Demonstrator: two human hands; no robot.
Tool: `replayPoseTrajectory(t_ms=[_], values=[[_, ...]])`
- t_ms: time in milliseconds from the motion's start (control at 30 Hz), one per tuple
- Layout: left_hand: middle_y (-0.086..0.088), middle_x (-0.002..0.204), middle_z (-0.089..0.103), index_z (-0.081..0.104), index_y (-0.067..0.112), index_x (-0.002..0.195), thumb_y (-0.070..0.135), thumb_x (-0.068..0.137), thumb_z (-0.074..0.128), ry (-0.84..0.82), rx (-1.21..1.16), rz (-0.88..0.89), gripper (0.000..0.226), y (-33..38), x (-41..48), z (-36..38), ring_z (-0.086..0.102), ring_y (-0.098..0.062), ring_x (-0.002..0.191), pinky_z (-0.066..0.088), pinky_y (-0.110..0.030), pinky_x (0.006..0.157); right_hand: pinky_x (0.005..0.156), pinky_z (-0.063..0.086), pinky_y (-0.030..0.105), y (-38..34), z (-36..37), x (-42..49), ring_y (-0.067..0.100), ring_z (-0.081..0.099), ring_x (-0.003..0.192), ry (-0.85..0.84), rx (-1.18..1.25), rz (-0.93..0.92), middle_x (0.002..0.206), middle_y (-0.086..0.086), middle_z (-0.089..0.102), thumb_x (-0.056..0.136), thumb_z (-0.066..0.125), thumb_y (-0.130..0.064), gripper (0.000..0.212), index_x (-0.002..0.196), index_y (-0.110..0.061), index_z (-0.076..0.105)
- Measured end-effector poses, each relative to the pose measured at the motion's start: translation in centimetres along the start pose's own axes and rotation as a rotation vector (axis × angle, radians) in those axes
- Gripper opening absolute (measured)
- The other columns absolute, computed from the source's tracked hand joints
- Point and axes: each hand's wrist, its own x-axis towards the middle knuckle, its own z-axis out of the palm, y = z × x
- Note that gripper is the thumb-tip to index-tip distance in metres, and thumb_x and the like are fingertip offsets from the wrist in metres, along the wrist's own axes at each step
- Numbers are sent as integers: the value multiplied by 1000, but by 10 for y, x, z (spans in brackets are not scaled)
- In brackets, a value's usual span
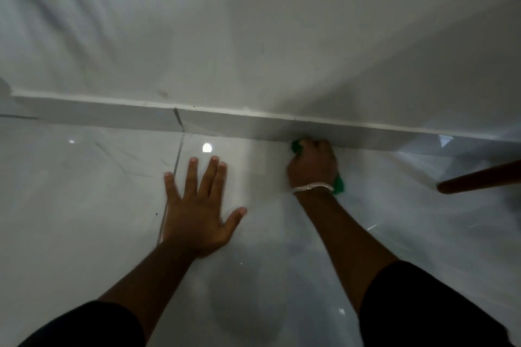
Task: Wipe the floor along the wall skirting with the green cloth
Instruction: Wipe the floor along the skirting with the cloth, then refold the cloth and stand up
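My right hand point(313, 166) is closed around the green cloth point(338, 184) and presses it onto the glossy white floor right at the foot of the grey skirting point(112, 117). Green shows at my fingertips against the skirting and again beside my wrist, where a white band sits. My left hand point(197, 205) lies flat on the floor tiles with its fingers spread, to the left of the right hand and a little back from the skirting, holding nothing.
A brown wooden leg point(479, 180) comes in from the right edge, just right of my right hand. A tile joint point(177, 160) runs from the skirting toward me under my left hand. The white wall point(253, 36) rises behind the skirting.
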Motion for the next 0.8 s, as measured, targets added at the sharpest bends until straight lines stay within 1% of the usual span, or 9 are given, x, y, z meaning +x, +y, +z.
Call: replayPoseTrajectory(t_ms=[100, 233, 333, 400, 467, 600, 633, 700, 800], values=[[-9, 167, 2, 1, 15, 156, 74, 84, 24, 51, -28, -69, 96, 5, -1, 0, -2, -34, 153, 4, -68, 118, 68, 55, 43, -55, 4, -16, 43, 62, 73, -114, 79, -106, 88, 25, 63, 63, 50, -11, 27, 83, -7, 67], [-21, 160, 26, 17, 3, 151, 57, 84, 39, 193, -224, -244, 89, 9, -11, 1, 18, -39, 150, 10, -61, 120, 87, 51, 38, -93, -7, -20, 35, 62, 95, -405, 192, -305, 108, 14, 66, 75, 63, -11, 30, 103, -19, 69], [-21, 142, 50, 42, 1, 140, 38, 81, 42, 316, -544, -260, 69, 10, -31, -1, 46, -38, 133, 30, -54, 116, 91, 51, 29, -82, -27, -29, 25, 65, 98, -577, 441, -202, 106, 6, 73, 77, 69, -15, 25, 99, -24, 73], [-17, 130, 61, 54, 6, 130, 36, 89, 41, 317, -761, -374, 52, 9, -47, -10, 56, -36, 121, 42, -46, 105, 92, 51, 28, -74, -50, -52, 21, 65, 96, -603, 574, -160, 103, 7, 75, 77, 69, -13, 23, 99, -20, 73], [-14, 123, 66, 59, 11, 124, 50, 94, 39, 195, -1004, -564, 54, 20, -65, -40, 60, -36, 115, 45, -43, 99, 91, 51, 25, -75, -83, -84, 18, 66, 93, -583, 674, -131, 101, 8, 75, 78, 68, -9, 23, 100, -15, 73], [-16, 114, 69, 63, 13, 116, 67, 92, 25, -174, -1902, -781, 69, 73, -92, -146, 65, -34, 106, 56, -46, 82, 93, 51, 26, -89, -175, -117, 12, 65, 94, -582, 793, 7, 104, 6, 74, 80, 67, -8, 25, 103, -16, 72], [-19, 117, 70, 63, 12, 120, 65, 93, 28, -221, -1995, -773, 69, 83, -96, -173, 65, -34, 108, 59, -45, 76, 94, 52, 28, -96, -200, -119, 12, 65, 95, -595, 791, 12, 106, 6, 73, 80, 65, -9, 27, 105, -17, 70], [-21, 123, 67, 59, 9, 129, 51, 97, 36, -261, -1985, -787, 57, 100, -105, -237, 66, -34, 109, 61, -42, 68, 95, 52, 29, -112, -272, -113, 12, 63, 99, -570, 792, 48, 112, 5, 71, 81, 60, -10, 33, 112, -20, 67], [-23, 119, 69, 55, 1, 130, 29, 99, 45, -303, -2006, -798, 43, 129, -126, -338, 70, -33, 99, 62, -39, 65, 99, 48, 33, -131, -390, -95, 16, 60, 110, -365, 714, 160, 123, 4, 65, 81, 55, -15, 42, 122, -20, 59]])
